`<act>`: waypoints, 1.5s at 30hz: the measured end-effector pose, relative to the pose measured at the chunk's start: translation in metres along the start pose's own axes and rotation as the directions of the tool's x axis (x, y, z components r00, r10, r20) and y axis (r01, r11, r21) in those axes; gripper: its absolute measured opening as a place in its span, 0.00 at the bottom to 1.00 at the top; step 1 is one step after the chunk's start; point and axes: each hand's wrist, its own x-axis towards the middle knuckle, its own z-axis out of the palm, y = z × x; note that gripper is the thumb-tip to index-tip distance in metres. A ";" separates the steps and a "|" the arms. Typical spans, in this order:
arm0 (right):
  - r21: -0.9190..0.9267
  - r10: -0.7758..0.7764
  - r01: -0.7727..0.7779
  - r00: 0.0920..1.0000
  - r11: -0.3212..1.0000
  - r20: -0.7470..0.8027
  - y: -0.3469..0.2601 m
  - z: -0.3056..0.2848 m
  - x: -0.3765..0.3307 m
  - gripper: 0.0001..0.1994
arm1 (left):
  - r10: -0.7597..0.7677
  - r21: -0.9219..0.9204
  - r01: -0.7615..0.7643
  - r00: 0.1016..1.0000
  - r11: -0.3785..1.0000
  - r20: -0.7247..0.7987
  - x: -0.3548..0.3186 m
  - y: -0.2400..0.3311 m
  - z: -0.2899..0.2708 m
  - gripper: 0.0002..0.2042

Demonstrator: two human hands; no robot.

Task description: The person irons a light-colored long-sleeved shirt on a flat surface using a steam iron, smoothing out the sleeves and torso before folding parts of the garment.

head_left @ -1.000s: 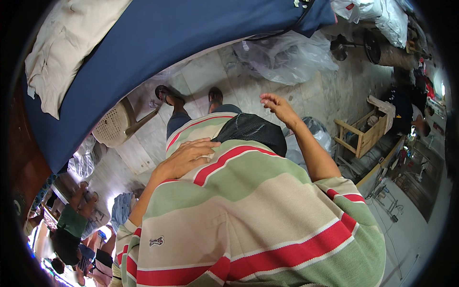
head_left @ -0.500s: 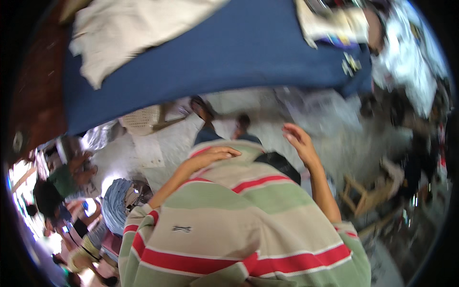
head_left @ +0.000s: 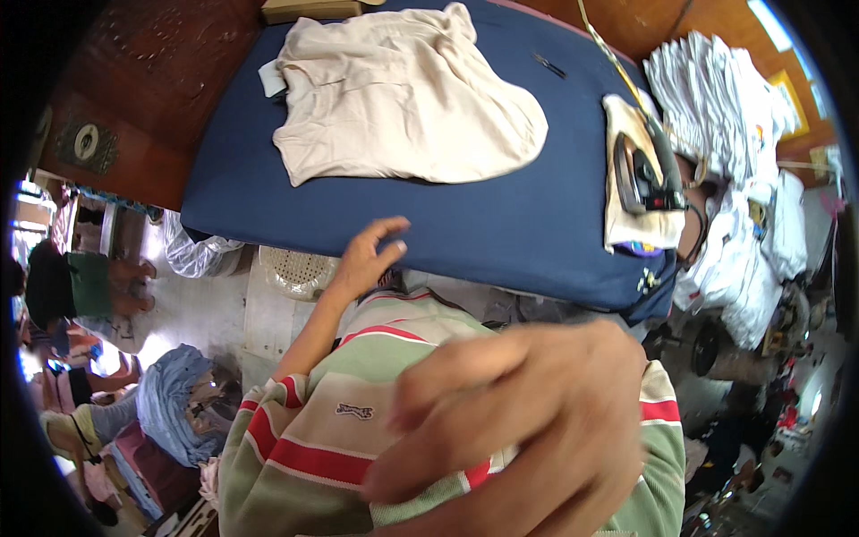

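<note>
My left hand [head_left: 371,258] is hovering by the near edge of the blue table [head_left: 510,219] — fingers parted, holding nothing. My right hand [head_left: 528,421] is looming close, fingers bent; I cannot tell whether it's gripping anything. The cream garment [head_left: 403,98] is lying on the far side — the iron [head_left: 637,179] resting right.

White garments [head_left: 716,107] at right, a perforated beige seat [head_left: 295,271], a blue cloth heap [head_left: 172,394] at lower left.
</note>
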 end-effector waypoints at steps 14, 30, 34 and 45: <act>0.177 0.272 -0.982 -0.153 0.065 -0.950 0.239 -0.184 -0.255 0.15 | -0.042 -0.001 0.050 0.833 0.999 -0.551 0.100 -0.058 -0.118 0.09; -0.147 0.168 -0.966 0.185 0.212 -0.968 0.222 -0.045 -0.228 0.19 | -0.187 0.125 0.249 0.909 0.960 -0.374 0.190 -0.016 -0.184 0.22; -0.236 0.360 -0.952 0.154 -0.194 -0.920 0.223 -0.018 -0.197 0.20 | -0.382 0.261 0.643 0.681 0.720 -0.624 0.259 -0.044 -0.203 0.23; 0.151 0.289 -0.481 0.228 0.864 -0.930 0.168 -0.205 -0.101 0.13 | -0.267 -0.908 -0.196 0.914 0.372 -0.307 0.359 0.059 -0.301 0.17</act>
